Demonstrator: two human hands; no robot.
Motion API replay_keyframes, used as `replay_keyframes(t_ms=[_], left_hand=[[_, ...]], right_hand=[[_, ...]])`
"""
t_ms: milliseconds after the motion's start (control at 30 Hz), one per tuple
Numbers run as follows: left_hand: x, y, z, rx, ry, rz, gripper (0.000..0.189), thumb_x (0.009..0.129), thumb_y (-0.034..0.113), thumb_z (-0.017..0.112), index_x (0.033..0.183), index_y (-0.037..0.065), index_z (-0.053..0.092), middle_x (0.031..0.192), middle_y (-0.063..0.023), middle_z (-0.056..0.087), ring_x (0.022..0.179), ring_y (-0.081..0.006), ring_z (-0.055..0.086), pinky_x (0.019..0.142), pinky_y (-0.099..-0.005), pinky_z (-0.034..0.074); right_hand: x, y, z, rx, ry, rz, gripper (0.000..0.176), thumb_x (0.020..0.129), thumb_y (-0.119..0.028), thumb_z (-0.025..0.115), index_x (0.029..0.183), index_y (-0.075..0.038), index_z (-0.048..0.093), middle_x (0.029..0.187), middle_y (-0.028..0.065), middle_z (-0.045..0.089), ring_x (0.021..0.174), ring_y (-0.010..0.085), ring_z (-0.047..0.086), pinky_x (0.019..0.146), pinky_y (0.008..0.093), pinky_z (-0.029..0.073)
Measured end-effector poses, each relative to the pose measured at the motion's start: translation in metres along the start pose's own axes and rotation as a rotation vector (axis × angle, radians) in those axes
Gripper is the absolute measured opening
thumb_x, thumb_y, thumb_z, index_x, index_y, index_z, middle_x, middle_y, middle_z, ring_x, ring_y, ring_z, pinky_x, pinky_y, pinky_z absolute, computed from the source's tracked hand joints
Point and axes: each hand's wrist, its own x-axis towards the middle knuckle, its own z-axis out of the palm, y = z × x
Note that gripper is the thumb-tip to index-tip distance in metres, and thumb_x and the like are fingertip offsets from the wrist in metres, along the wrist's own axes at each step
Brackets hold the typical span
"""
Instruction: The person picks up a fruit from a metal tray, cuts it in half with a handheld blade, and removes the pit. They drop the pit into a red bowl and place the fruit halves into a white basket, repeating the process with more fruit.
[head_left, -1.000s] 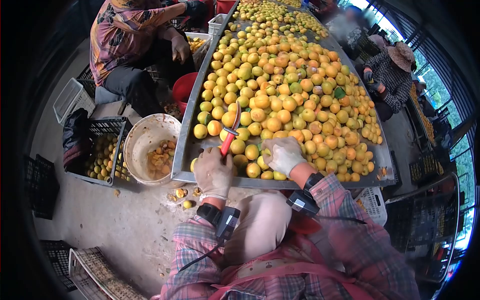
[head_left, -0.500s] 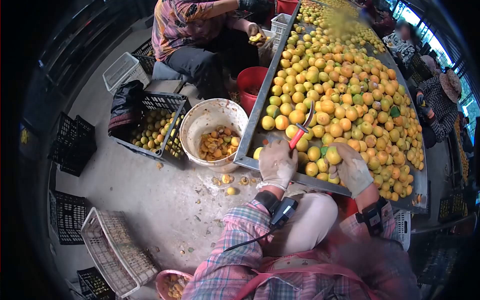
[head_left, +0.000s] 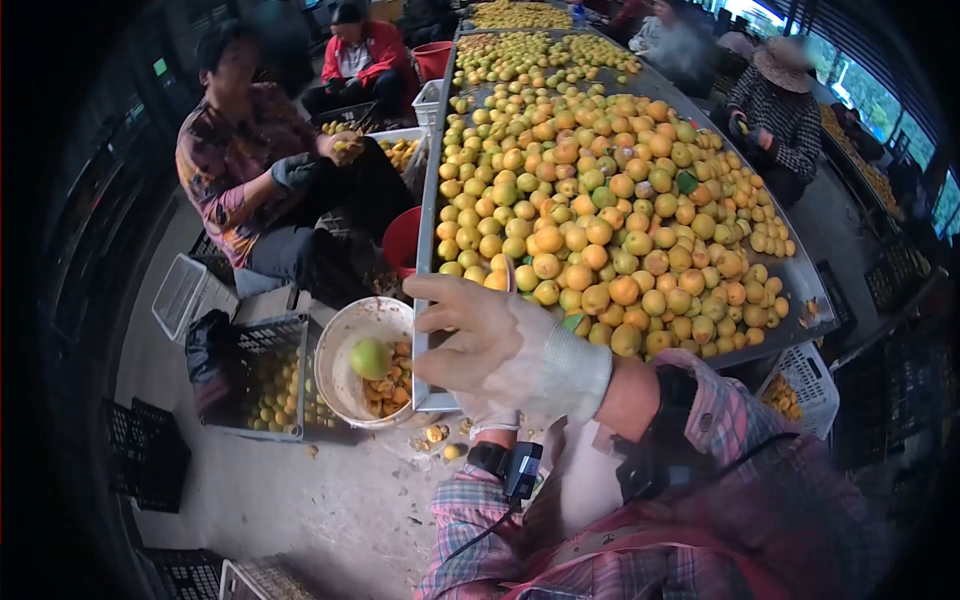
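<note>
My right hand [head_left: 500,345], in a pale glove, reaches across to the left over the table corner, its fingers stretched and apart. Just beyond its fingertips, a round green-yellow fruit [head_left: 370,358] appears in the air above the white bucket [head_left: 335,345], apart from the hand. Cut and discoloured fruit pieces [head_left: 388,385] lie in that bucket. Mostly hidden under the right hand is my gloved left hand [head_left: 487,410]; above it shows the thin curved blade of a knife [head_left: 511,274]. Yellow-orange fruit [head_left: 600,230] covers the metal-edged table [head_left: 427,230].
A co-worker [head_left: 260,180] sits at the left, holding fruit. Beside the bucket stand a black crate [head_left: 300,375] of fruit and a red bucket [head_left: 400,240]. White crates [head_left: 808,385] stand at the right and left. Other people sit farther back.
My right hand has moved left from the fruit pile and let go of a fruit, now over the white bucket. The view has shifted up and right; the left hand is now mostly covered.
</note>
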Motion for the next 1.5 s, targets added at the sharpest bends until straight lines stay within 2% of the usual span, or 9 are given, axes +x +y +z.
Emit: replay_keyframes(t_ms=[67,200,300,467,933,1067,1200,1400,1500], left_hand=[[0.000,0.007,-0.001,0.273,-0.104,0.021,0.021,0.076,0.026,0.069,0.080,0.006,0.063,0.081,-0.0142,0.062,0.075,-0.0337,0.062,0.064,-0.0445,0.048],[-0.009,0.026,-0.008,0.824,-0.113,0.148,0.021,0.077,0.025,0.068,0.080,0.005,0.064,0.082,-0.0147,0.063,0.075,-0.0343,0.062,0.063,-0.0452,0.048],[-0.013,0.034,-0.008,1.230,-0.035,0.247,0.020,0.077,0.024,0.067,0.080,0.005,0.064,0.082,-0.0150,0.063,0.075,-0.0347,0.062,0.063,-0.0457,0.048],[-0.013,0.038,0.012,1.295,0.216,0.403,0.023,0.078,0.026,0.067,0.080,0.003,0.064,0.081,-0.0157,0.063,0.073,-0.0368,0.061,0.065,-0.0474,0.047],[-0.016,0.035,0.010,1.269,0.126,0.435,0.027,0.085,0.026,0.064,0.094,0.001,0.065,0.086,-0.0188,0.063,0.078,-0.0391,0.061,0.070,-0.0463,0.048],[-0.015,0.035,0.015,1.293,0.165,0.445,0.023,0.080,0.023,0.067,0.084,0.001,0.063,0.082,-0.0178,0.061,0.076,-0.0390,0.059,0.066,-0.0476,0.045],[-0.014,0.040,0.017,1.328,0.137,0.349,0.021,0.078,0.020,0.068,0.081,-0.001,0.062,0.081,-0.0181,0.061,0.075,-0.0385,0.060,0.066,-0.0482,0.046],[-0.011,0.043,0.017,1.335,0.119,0.358,0.024,0.081,0.022,0.065,0.075,0.002,0.056,0.073,-0.0170,0.055,0.068,-0.0390,0.056,0.062,-0.0492,0.042],[-0.008,0.041,0.015,1.346,0.130,0.347,0.021,0.080,0.020,0.066,0.074,0.001,0.058,0.074,-0.0177,0.057,0.070,-0.0393,0.057,0.064,-0.0491,0.043]], right_hand=[[0.010,-0.034,0.005,-0.041,0.210,0.185,0.058,0.085,-0.023,0.068,0.135,-0.004,0.044,0.113,0.0163,0.061,0.094,0.0223,0.067,0.078,0.0319,0.054],[-0.031,-0.017,-0.004,0.007,-0.067,0.430,0.054,0.088,-0.023,0.062,0.136,-0.006,0.043,0.112,0.0148,0.062,0.087,0.0201,0.067,0.076,0.0317,0.053],[-0.081,0.035,-0.006,0.010,0.057,0.479,0.044,0.090,-0.021,0.058,0.131,-0.007,0.051,0.107,0.0126,0.065,0.081,0.0181,0.066,0.076,0.0298,0.052],[-0.124,0.036,-0.029,0.082,0.294,0.787,0.031,0.093,-0.023,0.056,0.118,-0.006,0.062,0.091,0.0092,0.067,0.080,0.0139,0.064,0.075,0.0286,0.051],[-0.152,0.074,-0.059,0.195,0.482,0.768,0.043,0.088,-0.031,0.060,0.121,-0.004,0.059,0.100,0.0170,0.069,0.090,0.0261,0.068,0.080,0.0338,0.052],[-0.149,0.108,-0.090,0.044,0.601,0.709,0.039,0.086,-0.029,0.060,0.118,-0.007,0.060,0.094,0.0138,0.069,0.087,0.0269,0.068,0.078,0.0367,0.053],[-0.138,0.127,-0.147,-0.576,0.664,0.632,0.033,0.087,-0.020,0.056,0.117,-0.007,0.059,0.101,0.0146,0.067,0.091,0.0315,0.065,0.080,0.0420,0.051],[-0.104,0.162,-0.243,-1.224,0.379,0.703,0.027,0.087,-0.013,0.053,0.113,-0.009,0.060,0.111,0.0095,0.059,0.081,0.0318,0.066,0.066,0.0455,0.053],[-0.090,0.191,-0.278,-1.400,0.253,0.497,0.017,0.086,-0.012,0.053,0.101,-0.010,0.061,0.107,0.0083,0.059,0.080,0.0299,0.067,0.059,0.0399,0.054]])
